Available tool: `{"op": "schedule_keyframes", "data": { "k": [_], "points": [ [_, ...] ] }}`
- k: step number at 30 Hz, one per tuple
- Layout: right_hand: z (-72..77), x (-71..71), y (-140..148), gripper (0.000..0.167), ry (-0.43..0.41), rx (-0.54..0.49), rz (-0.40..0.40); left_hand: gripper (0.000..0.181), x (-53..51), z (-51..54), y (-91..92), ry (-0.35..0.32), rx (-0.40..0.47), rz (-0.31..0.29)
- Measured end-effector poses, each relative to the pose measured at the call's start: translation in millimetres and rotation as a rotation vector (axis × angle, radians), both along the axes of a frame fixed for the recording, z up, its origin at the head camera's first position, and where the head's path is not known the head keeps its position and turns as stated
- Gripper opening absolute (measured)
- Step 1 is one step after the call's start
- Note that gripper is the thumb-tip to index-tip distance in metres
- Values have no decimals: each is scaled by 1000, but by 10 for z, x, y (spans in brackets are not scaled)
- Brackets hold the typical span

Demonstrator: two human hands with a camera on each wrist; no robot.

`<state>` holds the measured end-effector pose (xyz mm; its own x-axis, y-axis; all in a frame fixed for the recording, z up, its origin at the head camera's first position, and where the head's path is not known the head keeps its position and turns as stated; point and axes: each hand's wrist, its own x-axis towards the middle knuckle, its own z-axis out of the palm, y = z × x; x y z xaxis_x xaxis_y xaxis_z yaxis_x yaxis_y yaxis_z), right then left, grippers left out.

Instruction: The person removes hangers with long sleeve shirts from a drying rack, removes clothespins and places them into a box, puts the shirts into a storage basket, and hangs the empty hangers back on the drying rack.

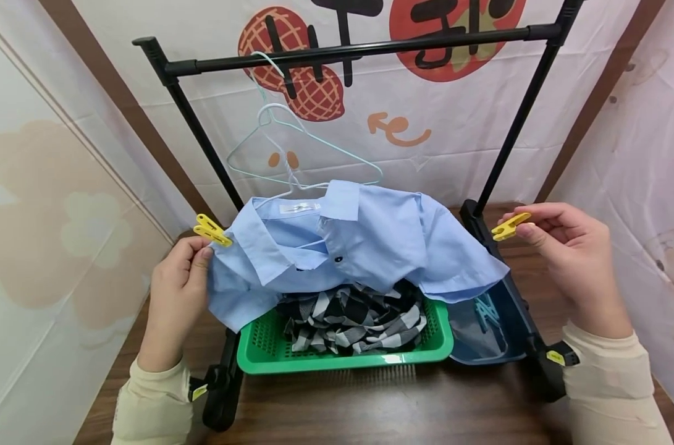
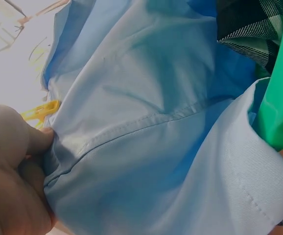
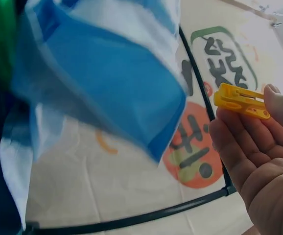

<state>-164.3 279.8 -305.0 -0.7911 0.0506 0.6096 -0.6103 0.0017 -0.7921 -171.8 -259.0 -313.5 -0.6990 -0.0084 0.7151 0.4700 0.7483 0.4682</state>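
Clipping blue shirt [image 1: 378, 238] on white hanger [image 1: 290, 174] above green basket [image 1: 348, 366]: apparently half done. Yellow clip [image 1: 212, 230] on one shoulder, left hand [image 1: 175, 284] pinching shirt just below. Right hand [image 1: 576, 262] pinches second clip [image 1: 509, 227]; opposite shoulder unclipped, likely remaining.

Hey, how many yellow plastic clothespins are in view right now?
2. One yellow plastic clothespin is clipped to the light-blue collared shirt above the left hand; the other clothespin is pinched by the right hand. Others could be hidden under the shirt.
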Motion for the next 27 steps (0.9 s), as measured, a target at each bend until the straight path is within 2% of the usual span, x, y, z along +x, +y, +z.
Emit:
{"op": "schedule_keyframes", "data": {
  "k": [3,7,10,13,20,27],
  "points": [
    [-36,-29,110,27,-11,71,-31,16,2,5,8,-9,16,12],
    [-75,-77,266,27,-47,228,-123,17,-5,8,9,-12,27,19],
    [-83,-109,353,29,-105,333,-178,17,1,7,-4,-26,42,40],
    [-94,-140,406,30,-171,404,-201,18,13,11,-31,-31,56,70],
    [-148,-206,430,31,-241,462,-156,21,17,42,-97,-9,81,110],
    [-209,-274,408,33,-299,499,-126,21,22,75,-123,23,78,118]
  ]
}}
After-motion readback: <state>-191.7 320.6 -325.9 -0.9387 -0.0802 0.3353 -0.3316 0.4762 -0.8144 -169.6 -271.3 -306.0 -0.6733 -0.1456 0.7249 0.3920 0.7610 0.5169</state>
